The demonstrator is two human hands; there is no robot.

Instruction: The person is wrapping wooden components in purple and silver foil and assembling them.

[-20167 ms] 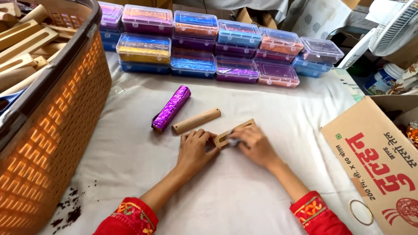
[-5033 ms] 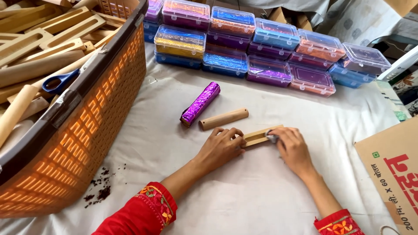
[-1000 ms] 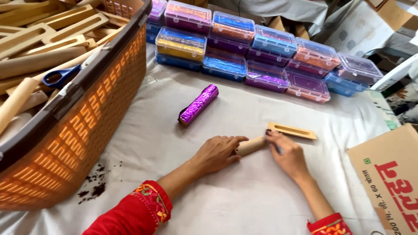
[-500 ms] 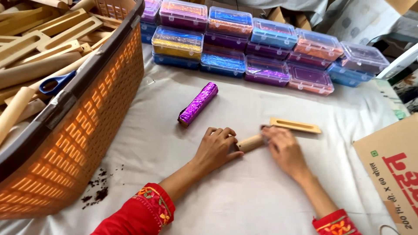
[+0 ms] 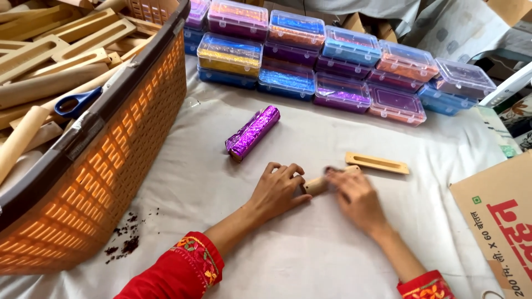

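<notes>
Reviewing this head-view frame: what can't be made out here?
- Wooden cylinder: both ends hidden under the left hand and right hand.
- Right hand's fingers: motion-blurred, so anything pinched there is unreadable.
- Orange basket: cut off by the left edge.

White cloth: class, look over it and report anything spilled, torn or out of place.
Dark crumbs lie scattered on the cloth beside the orange basket, a small spill on an otherwise clean surface. The purple foil roll has a loose flap at its near end. Nothing else stands out.
</notes>
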